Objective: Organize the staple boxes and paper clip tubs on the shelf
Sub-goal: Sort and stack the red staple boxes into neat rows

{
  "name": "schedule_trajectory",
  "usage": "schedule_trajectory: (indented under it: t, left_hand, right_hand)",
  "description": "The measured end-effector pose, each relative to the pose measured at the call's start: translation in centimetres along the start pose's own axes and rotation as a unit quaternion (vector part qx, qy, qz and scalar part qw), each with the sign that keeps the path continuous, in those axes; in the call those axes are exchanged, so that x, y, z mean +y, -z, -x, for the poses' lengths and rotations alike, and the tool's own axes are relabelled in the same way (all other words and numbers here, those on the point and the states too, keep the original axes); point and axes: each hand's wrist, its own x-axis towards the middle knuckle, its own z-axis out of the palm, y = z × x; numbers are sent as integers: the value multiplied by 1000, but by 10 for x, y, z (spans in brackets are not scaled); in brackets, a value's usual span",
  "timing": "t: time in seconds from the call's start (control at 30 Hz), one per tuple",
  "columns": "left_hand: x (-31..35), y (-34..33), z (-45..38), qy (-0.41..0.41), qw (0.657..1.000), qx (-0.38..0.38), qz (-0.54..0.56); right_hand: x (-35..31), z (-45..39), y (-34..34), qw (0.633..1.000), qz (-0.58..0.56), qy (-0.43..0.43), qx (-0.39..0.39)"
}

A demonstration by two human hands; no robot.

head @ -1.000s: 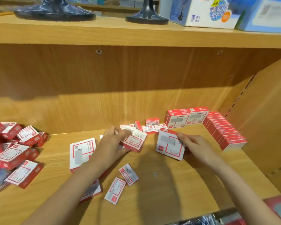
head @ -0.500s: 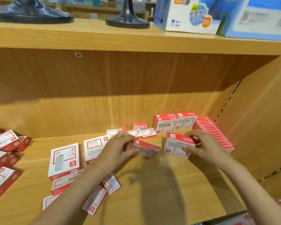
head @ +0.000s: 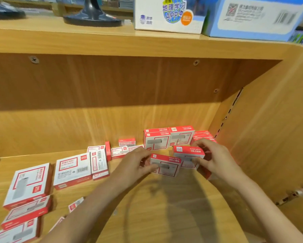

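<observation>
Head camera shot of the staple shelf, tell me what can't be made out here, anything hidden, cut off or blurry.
- Row of boxes by the right wall: mostly hidden behind the right hand, so no count.
- Small print on the box in the left hand and the box in the right hand: too small and upside down to read.
- Flat boxes at the bottom left: cut off by the frame edge.
- Blue carton on the upper shelf: blurred, cut off at the top.

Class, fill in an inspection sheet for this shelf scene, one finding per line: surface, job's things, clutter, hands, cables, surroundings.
Surface: light wooden shelf board.
Job's things: two red-and-white cardboard staple boxes, left-held box, right-held box; upright pair behind; no tubs seen.
Clutter: loose boxes lying flat at left.
Hands: left hand and right hand each grip a box.
Cables: nothing seen.
Surroundings: blue-and-white carton on upper shelf.
</observation>
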Motion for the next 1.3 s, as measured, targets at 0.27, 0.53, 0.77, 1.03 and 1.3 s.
schedule_trajectory:
  t: [0.27,0.53,0.77,1.03,1.3]
  left_hand:
    - [6,-10,-9,7,999,13,28]
    - [7,-16,-15,27,999,31,21]
    - [13,-28,-22,76,995,68,15]
    - [13,-24,-14,47,995,85,-14]
    - [-3,-11,-17,159,969,187,26]
  right_hand:
    - [8,-30,-10,994,70,27,74]
    - [14,-39,-23,980,124,72,135]
    - [2,-30,-5,979,-39,-1,200]
    - [-30,-11,-30,998,38,36,-27]
    - [-38,-34,-68,970,128,122,167]
